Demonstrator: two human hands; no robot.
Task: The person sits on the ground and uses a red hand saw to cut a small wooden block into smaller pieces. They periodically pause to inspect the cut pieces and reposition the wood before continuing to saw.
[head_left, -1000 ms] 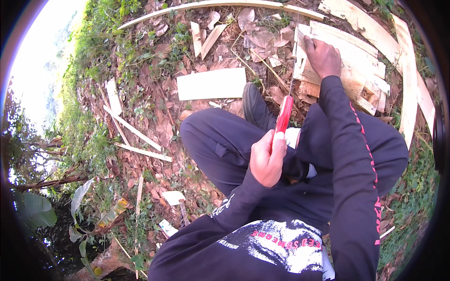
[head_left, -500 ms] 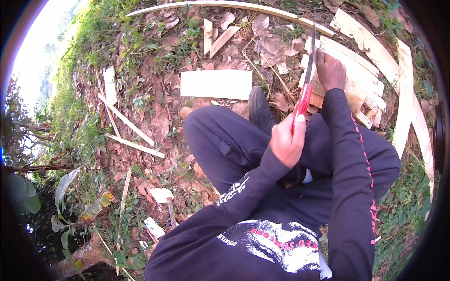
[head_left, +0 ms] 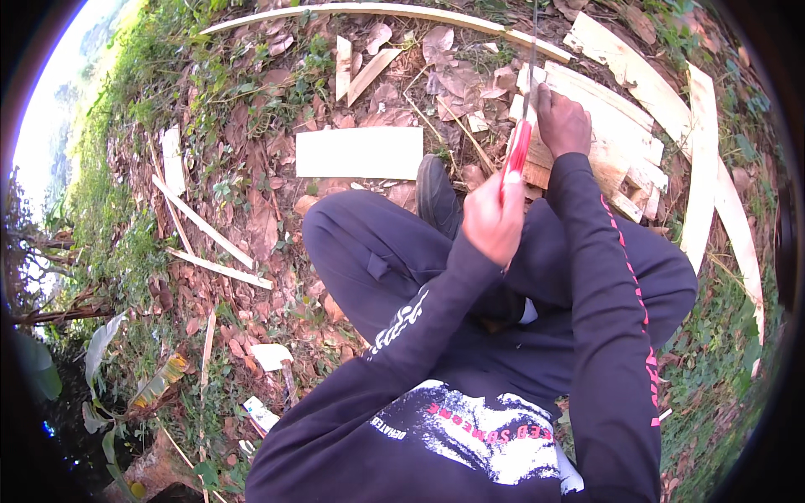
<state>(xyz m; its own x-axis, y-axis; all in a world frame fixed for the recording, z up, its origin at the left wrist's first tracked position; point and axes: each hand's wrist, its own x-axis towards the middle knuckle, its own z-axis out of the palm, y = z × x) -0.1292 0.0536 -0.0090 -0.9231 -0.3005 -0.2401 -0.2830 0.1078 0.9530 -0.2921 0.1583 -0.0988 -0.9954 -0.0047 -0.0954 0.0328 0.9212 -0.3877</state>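
My left hand (head_left: 493,220) is closed round the red handle of a handsaw (head_left: 518,149). Its narrow dark blade points away from me, seen nearly edge-on, and runs past the left end of a pale wooden board (head_left: 524,84) on a stack of planks (head_left: 610,159). My right hand (head_left: 563,123) is closed on that board, just right of the blade, pressing on the stack. How its fingers wrap the board is partly hidden. Whether the teeth touch the wood I cannot tell.
A white rectangular board (head_left: 359,152) lies left of my shoe (head_left: 436,197). Long curved strips (head_left: 704,168) lie right of the stack, and another strip (head_left: 386,10) at the far edge. Thin offcuts (head_left: 210,222) and a white-headed tool (head_left: 272,356) rest on leafy ground at left.
My left hand has pushed the handsaw forward, away from me, so its tip now reaches the top edge. My right hand stays on the board. The whole view has shifted slightly.
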